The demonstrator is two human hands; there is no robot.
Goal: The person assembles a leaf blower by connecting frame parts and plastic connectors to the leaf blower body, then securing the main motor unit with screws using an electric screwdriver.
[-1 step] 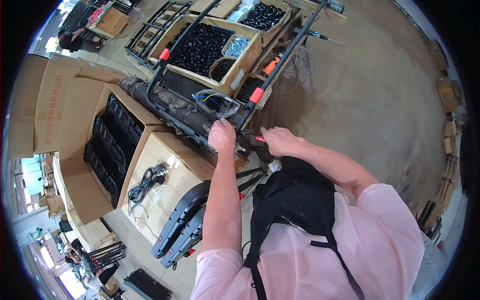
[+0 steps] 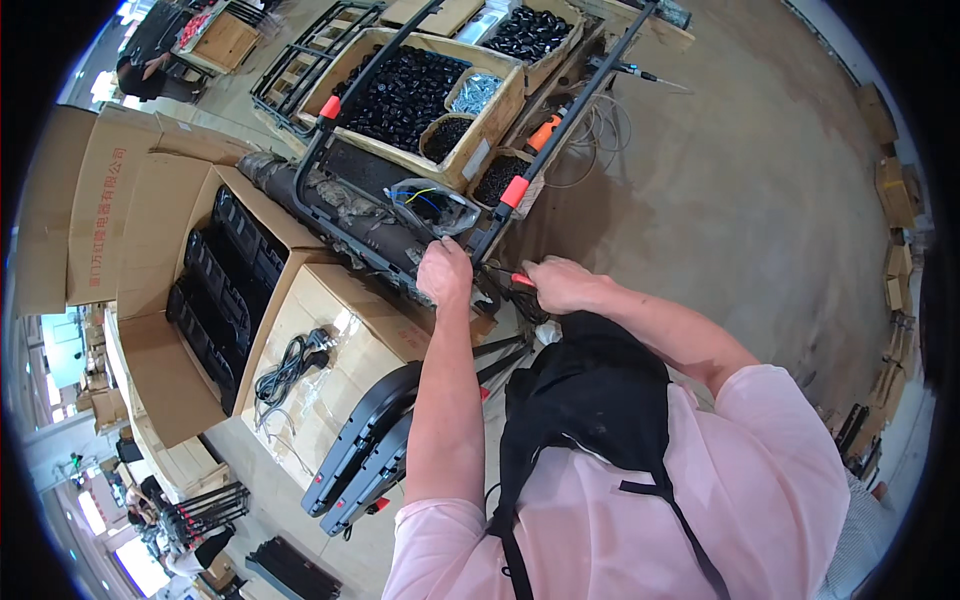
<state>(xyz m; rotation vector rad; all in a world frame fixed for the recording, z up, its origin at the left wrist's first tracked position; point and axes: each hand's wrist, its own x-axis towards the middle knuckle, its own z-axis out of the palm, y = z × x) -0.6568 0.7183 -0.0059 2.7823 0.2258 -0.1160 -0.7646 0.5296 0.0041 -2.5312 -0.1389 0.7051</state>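
A black tubular metal frame [image 2: 310,165] with red sleeves lies tilted across the bench, its near bar ending by my hands. My left hand [image 2: 445,272] is closed at that near corner; what its fingers pinch is hidden. Just behind it sits a clear plastic bag [image 2: 455,215] with blue and yellow-green wires coming out. My right hand [image 2: 568,285] grips a red-handled tool [image 2: 522,280], whose thin dark end points left toward my left hand. The tool's jaws or tip are too small to make out.
Beyond the frame stands a wooden bin [image 2: 500,130] of black parts with smaller boxes of screws. An orange power tool [image 2: 544,132] lies to its right. At left are an open carton [image 2: 170,375] of black covers, a coiled power cable [image 2: 290,370] and black-and-grey plastic parts [image 2: 360,450].
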